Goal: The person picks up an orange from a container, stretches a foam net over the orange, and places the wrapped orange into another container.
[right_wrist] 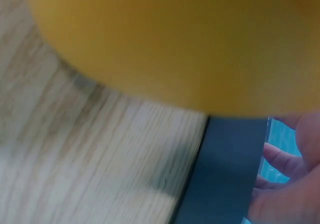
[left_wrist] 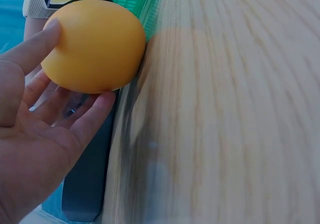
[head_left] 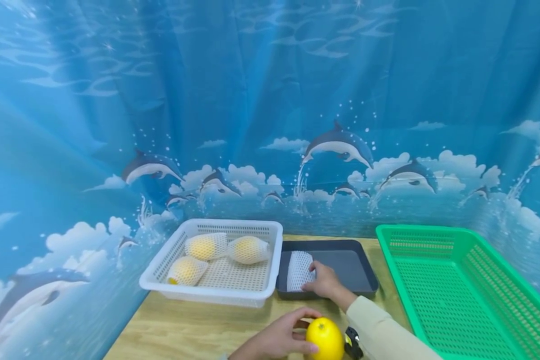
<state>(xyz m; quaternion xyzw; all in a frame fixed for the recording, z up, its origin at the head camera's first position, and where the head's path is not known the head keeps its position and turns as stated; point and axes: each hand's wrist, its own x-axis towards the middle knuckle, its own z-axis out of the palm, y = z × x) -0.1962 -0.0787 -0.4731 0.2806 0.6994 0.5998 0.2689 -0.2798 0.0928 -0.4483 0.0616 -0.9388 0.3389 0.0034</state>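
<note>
My left hand (head_left: 281, 334) holds a round yellow fruit (head_left: 326, 339) low over the front of the wooden table, fingers and thumb around its side. In the left wrist view this smooth fruit (left_wrist: 95, 46) is bare, with the thumb on its near face and fingertips beneath. My right hand (head_left: 325, 281) reaches into a dark grey tray (head_left: 348, 265) and grips the right edge of a white foam net sleeve (head_left: 300, 271), which lies flattened there. The fruit fills the top of the right wrist view, where only part of the right hand (right_wrist: 290, 179) shows beyond the tray wall.
On the left a white basket (head_left: 211, 296) contains several yellow fruits in foam nets (head_left: 248, 250). At the right stands a green basket (head_left: 450, 300). A blue dolphin-print curtain (head_left: 270, 100) hangs behind the wooden table (head_left: 198, 320). A dark band (head_left: 353, 342) circles the right wrist beside the held fruit.
</note>
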